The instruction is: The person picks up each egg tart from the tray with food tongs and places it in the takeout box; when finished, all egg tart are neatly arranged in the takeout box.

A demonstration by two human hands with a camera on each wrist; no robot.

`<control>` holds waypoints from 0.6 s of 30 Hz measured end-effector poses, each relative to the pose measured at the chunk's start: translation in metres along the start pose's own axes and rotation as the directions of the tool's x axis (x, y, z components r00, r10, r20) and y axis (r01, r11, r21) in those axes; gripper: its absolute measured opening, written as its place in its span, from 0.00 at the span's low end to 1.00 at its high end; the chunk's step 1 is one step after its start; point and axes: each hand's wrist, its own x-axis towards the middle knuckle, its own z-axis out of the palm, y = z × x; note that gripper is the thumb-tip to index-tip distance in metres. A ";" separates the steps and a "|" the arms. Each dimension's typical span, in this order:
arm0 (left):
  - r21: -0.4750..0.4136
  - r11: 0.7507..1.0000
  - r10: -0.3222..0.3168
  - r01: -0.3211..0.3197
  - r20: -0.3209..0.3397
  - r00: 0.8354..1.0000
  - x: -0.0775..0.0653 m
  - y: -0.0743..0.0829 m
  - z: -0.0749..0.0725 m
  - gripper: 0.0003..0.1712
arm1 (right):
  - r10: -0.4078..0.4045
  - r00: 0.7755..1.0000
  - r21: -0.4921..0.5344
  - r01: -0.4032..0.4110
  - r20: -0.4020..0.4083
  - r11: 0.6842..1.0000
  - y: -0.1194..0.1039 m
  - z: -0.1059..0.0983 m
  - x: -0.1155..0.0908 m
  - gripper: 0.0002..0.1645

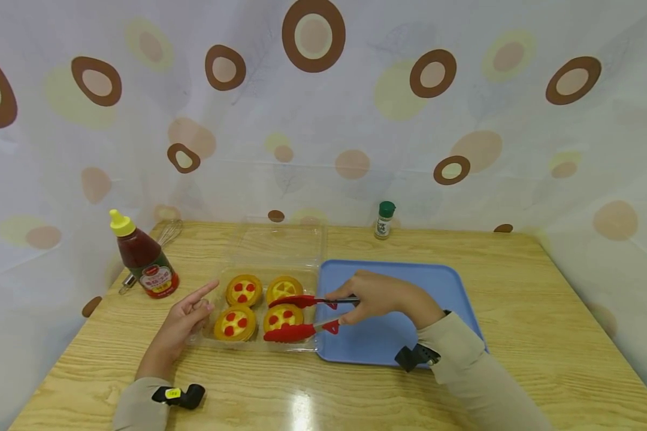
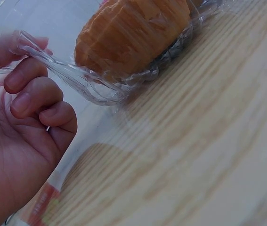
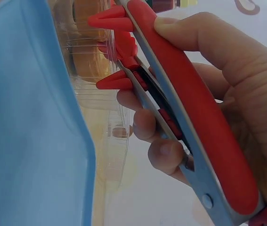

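My right hand (image 1: 380, 296) grips red-and-silver tongs (image 3: 190, 108). In the head view, their spread red tips (image 1: 290, 333) lie on either side of the near right tart (image 1: 283, 317). I cannot tell whether they touch it. Several round tarts with yellow tops, most dotted red, sit inside a clear plastic box (image 1: 237, 345), whose lid is folded back. At the box's left edge, my left hand (image 1: 182, 323) holds the rim (image 2: 62, 70). Its index finger points along the side while the other fingers are curled.
A blue tray (image 1: 377, 347) adjoins the box on the right. To the left stands a sauce bottle (image 1: 148, 263) with a yellow cap, a whisk (image 1: 171, 232) lying behind it. A green-capped shaker (image 1: 384, 220) stands at the back, near the patterned curtain (image 1: 313, 120).
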 end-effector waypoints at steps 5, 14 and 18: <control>-0.001 1.000 -0.002 0.002 -0.006 1.000 0.000 0.001 0.001 0.27 | -0.016 1.000 0.018 0.016 0.005 1.000 0.000 -0.001 0.000 0.29; -0.014 1.000 -0.005 0.005 -0.002 1.000 0.000 0.001 0.001 0.27 | 0.021 1.000 0.051 -0.022 0.013 0.998 0.006 -0.004 -0.001 0.30; -0.027 0.999 -0.019 0.019 -0.007 1.000 0.000 0.000 0.000 0.26 | 0.017 1.000 0.047 -0.018 0.015 0.999 0.008 -0.005 -0.001 0.29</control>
